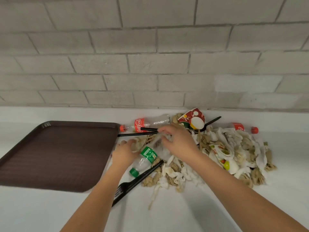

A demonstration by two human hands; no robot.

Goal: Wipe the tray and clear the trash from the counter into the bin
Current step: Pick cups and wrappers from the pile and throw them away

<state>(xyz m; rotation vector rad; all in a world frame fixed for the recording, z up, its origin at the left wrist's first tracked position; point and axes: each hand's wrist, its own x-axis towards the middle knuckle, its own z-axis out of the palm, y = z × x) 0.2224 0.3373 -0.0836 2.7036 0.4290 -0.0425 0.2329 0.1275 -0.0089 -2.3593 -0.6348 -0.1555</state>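
A dark brown tray [55,154] lies bare on the white counter [184,215] at the left. Right of it spreads a heap of trash: crumpled white and brown napkins [234,148], a Coca-Cola bottle [147,125], a second red-capped bottle [245,128], a green-capped bottle [144,160], a red paper cup [192,120], black straws [133,134] and a black plastic fork [133,183]. My left hand [124,153] grips a wad of brown napkin at the heap's left edge. My right hand [177,139] reaches into the heap, its fingers curled round white napkin.
A grey brick wall [150,56] rises directly behind the counter. A crushed printed cup [224,158] lies among the napkins at the right. No bin is in view. White counter surface stretches in front of the heap and to its far right.
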